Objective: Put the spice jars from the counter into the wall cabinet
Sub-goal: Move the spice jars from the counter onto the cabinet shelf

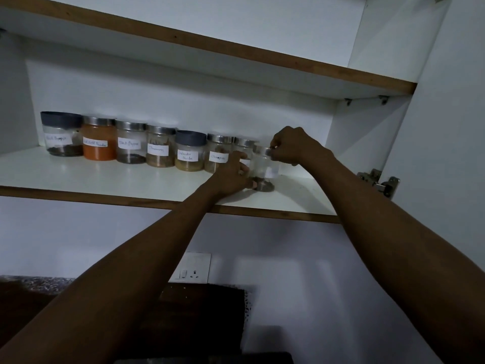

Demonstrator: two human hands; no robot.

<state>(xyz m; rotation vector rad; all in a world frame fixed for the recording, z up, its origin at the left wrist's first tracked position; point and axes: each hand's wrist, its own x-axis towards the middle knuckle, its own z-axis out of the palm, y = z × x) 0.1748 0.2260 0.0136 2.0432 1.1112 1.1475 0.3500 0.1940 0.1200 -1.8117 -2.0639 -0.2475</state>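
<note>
A row of several labelled spice jars stands on the lower shelf (131, 177) of the open wall cabinet, from a dark-lidded black pepper jar (61, 135) on the left to a cinnamon jar (219, 153). At the right end of the row a clear jar (265, 166) with a steel lid sits on the shelf, tilted slightly. My right hand (294, 145) grips its lid from the right. My left hand (233, 172) holds its lower side and base from the left. Another jar (244, 144) behind is partly hidden.
An upper shelf (236, 52) with a wooden edge runs above. The cabinet's right wall and a metal hinge (378, 181) lie right of the jar. Below are a wall socket (194, 269) and a dark counter (39, 285).
</note>
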